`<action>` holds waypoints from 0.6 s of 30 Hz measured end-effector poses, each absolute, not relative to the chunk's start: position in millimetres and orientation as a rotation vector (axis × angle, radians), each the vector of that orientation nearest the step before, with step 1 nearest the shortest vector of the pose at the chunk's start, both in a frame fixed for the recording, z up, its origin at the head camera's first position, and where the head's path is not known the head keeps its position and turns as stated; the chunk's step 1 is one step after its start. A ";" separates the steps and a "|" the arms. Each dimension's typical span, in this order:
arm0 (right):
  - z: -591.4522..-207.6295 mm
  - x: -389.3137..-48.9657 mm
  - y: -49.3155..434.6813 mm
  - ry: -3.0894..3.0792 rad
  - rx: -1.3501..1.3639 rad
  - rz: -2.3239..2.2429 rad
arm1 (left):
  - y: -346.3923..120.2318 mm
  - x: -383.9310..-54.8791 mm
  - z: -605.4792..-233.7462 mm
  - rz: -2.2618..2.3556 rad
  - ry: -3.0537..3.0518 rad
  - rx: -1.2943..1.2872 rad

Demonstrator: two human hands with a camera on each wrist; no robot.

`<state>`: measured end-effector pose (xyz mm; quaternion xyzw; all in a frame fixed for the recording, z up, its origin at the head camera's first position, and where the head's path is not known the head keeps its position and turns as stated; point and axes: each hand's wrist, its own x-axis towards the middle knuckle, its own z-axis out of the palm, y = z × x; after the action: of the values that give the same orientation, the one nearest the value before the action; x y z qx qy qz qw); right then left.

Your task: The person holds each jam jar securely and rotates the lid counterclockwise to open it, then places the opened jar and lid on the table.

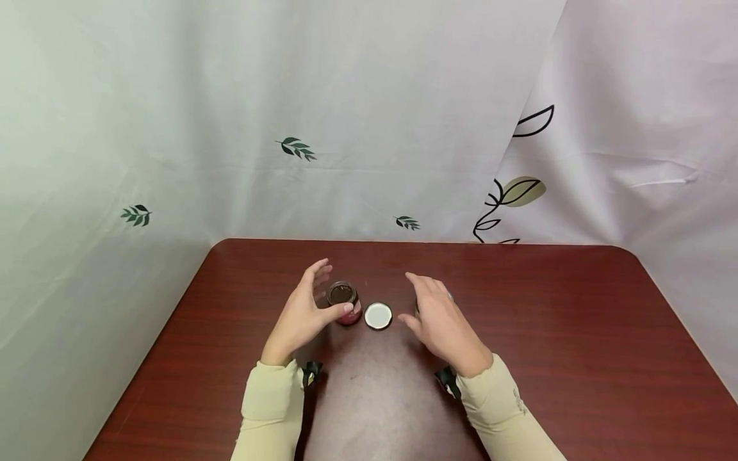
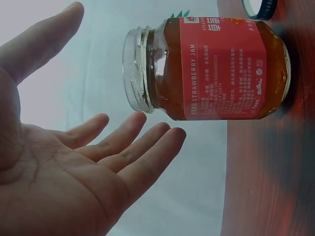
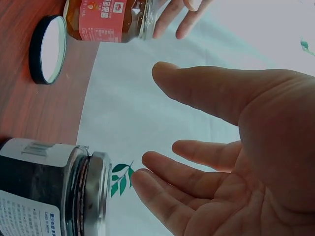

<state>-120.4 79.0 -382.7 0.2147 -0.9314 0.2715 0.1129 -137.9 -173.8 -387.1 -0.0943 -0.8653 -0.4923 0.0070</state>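
An uncapped glass jar of strawberry jam [image 2: 224, 69] with a red label stands on the table. My left hand [image 1: 300, 314] is beside and above it, fingers spread and thumb apart; in the left wrist view the palm holds nothing. To the right of the jam lies a round dark-rimmed lid [image 1: 378, 316], its white inside facing up. A second jar [image 3: 37, 172], dark with a white label and a silver lid [image 3: 97, 194], stands near my right hand [image 1: 441, 326], which mostly hides it in the head view. The right fingers are relaxed and apart, gripping nothing.
The reddish-brown wooden table [image 1: 576, 333] has rounded far corners. A pale curtain [image 1: 369, 115] with leaf prints hangs along its back and sides. Both forearms, in light sleeves with dark bands near the wrists, reach in over the near edge.
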 end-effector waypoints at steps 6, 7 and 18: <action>-382.8 -122.3 83.5 -2.739 0.631 0.811 | -172.1 -138.0 -385.3 -1.546 -2.690 -0.297; -382.8 -122.7 84.2 -2.742 0.630 0.810 | -171.8 -138.1 -385.1 -1.546 -2.690 -0.295; -383.4 -124.0 92.2 -2.782 0.568 0.826 | -167.7 -135.9 -383.2 -1.527 -2.683 -0.302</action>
<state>-124.0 92.2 -383.4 0.1914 -0.9367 0.2781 0.0923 -135.9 -167.7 -383.2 -0.0973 -0.8648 -0.4921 0.0200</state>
